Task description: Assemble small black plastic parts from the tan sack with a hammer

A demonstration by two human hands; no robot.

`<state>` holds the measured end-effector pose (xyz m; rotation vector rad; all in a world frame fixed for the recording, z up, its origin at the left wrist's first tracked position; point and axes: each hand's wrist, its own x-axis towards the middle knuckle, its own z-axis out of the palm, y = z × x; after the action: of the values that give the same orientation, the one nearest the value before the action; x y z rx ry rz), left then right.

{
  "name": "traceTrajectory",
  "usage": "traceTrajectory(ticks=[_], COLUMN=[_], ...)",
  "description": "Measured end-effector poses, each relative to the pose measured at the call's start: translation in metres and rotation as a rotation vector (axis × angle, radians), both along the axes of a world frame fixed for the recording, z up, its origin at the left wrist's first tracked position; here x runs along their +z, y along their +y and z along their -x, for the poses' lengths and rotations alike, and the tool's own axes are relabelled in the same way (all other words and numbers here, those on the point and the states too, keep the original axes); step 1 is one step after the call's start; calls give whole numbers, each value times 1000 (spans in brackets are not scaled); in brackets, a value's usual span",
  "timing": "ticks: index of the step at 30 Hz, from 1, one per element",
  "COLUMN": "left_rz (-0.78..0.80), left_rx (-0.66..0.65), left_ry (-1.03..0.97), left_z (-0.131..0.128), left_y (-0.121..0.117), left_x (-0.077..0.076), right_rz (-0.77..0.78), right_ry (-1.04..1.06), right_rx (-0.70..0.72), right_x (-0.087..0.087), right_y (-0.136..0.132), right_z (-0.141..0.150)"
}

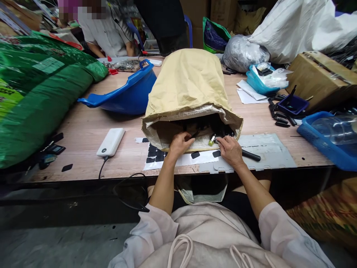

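A large tan sack point(192, 78) lies on the table with its mouth toward me, and dark items point(208, 124) show inside it. My left hand point(180, 144) is at the sack's mouth, fingers pinched on a small dark piece I cannot make out. My right hand point(231, 149) is closed around a black-handled tool point(251, 155). A shiny metal and yellow-green end point(212, 140) sticks out past the fingers toward the sack opening. Below both hands lies a white sheet of black stickers point(182, 160), partly covered by the sack's lip.
Left are a blue basin point(125, 93), white power bank point(111, 142) with a cable, and green sack point(41, 96). Right are a grey board point(267, 150), blue tray point(320, 139), purple tray point(292, 105) and cardboard box point(320, 80). A person point(104, 33) sits across the table.
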<state>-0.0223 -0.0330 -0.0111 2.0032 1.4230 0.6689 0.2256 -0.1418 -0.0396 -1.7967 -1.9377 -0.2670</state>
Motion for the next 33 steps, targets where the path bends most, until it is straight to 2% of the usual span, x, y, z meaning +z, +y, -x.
traceTrajectory(ticks=[4, 12, 16, 20, 25, 30, 33], left_rz=[-24, -73, -31, -9, 27, 57, 72], left_rx=[-117, -249, -243, -209, -197, -197, -216], left_ry=[56, -60, -93, -119, -158, -200, -225], left_z=[5, -23, -24, -23, -23, -24, -24], left_y=[-11, -16, -15, -12, -12, -13, -13], left_x=[-2, -16, -21, -25, -25, -24, -23], right_rz=[-12, -27, -43, -60, -25, 79, 69], right_ry=[-16, -55, -37, 86, 304, 255, 249], right_rx=[9, 5, -21, -31, 91, 124, 133], right_x=[1, 1, 5, 19, 33, 30, 30], right_y=[-1, -3, -4, -7, -7, -5, -5], right_z=[-1, -3, -4, 5, 28, 43, 48])
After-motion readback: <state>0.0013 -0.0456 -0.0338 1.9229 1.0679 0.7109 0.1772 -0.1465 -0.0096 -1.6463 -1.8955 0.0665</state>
